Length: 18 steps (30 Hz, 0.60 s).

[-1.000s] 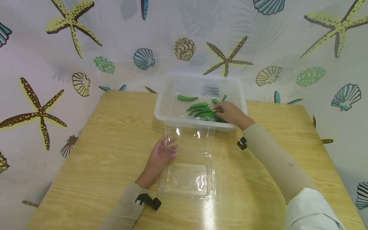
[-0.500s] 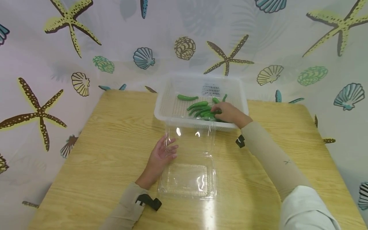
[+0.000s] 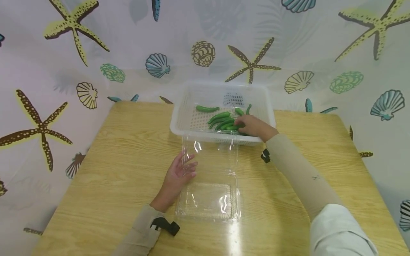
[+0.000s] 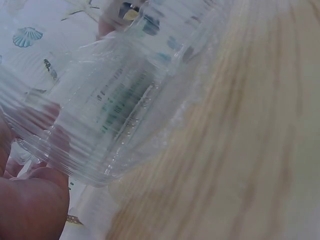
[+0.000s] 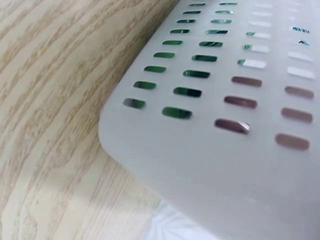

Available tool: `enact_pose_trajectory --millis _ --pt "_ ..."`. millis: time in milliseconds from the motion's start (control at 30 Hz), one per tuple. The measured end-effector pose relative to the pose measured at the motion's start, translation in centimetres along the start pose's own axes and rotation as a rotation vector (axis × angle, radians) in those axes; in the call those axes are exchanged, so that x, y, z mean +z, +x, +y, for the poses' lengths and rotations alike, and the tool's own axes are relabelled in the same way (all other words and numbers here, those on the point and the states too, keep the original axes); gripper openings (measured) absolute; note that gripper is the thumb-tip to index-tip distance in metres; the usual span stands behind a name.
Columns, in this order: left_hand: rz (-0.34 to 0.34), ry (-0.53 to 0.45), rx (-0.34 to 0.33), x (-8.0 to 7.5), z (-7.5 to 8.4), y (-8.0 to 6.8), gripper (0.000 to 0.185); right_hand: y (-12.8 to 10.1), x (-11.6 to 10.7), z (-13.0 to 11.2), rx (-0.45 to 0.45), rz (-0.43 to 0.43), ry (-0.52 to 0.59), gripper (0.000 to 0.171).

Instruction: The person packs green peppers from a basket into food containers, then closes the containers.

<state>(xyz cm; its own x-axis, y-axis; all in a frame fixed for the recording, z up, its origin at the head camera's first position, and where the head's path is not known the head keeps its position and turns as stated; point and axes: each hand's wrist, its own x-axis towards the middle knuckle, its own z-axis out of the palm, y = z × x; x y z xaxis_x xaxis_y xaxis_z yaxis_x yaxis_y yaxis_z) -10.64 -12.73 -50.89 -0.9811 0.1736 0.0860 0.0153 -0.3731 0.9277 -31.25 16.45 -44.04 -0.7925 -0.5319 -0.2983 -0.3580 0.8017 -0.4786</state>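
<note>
In the head view, a hinged clear plastic clamshell box [image 3: 205, 199] lies open on the table, its lid [image 3: 209, 153] raised toward the basket. My left hand [image 3: 176, 179] holds the lid's left side; in the left wrist view the thumb [image 4: 35, 205] is at the plastic edge, with other fingers showing through it. My right hand [image 3: 254, 126] reaches into a white perforated basket [image 3: 174, 122], fingertips curled onto a green chili pepper at the right of the pile. Several green chili peppers [image 3: 221, 117] lie together there. The right wrist view shows the basket wall [image 5: 165, 145], with green behind its slots.
A single green chili pepper [image 3: 206, 109] lies apart at the basket's back left. The wooden table [image 3: 128, 153] runs to a white curtain [image 3: 179, 32] printed with shells and starfish. The basket stands by the table's back edge.
My right hand has shifted slightly left over the peppers, its fingers drawing closer together. My left hand and the clamshell box stay put. The head view has tilted a little.
</note>
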Motion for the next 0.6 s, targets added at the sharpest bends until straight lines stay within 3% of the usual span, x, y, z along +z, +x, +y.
enact_pose_trajectory --millis 267,600 --pt "-0.043 0.010 0.026 -0.25 -0.08 0.20 0.081 0.34 -0.28 0.23 0.036 0.019 -0.014 0.033" --pt "-0.035 0.002 0.020 -0.52 -0.27 0.05 0.082 0.62 -0.15 -0.06 0.049 0.068 -0.006 0.032"
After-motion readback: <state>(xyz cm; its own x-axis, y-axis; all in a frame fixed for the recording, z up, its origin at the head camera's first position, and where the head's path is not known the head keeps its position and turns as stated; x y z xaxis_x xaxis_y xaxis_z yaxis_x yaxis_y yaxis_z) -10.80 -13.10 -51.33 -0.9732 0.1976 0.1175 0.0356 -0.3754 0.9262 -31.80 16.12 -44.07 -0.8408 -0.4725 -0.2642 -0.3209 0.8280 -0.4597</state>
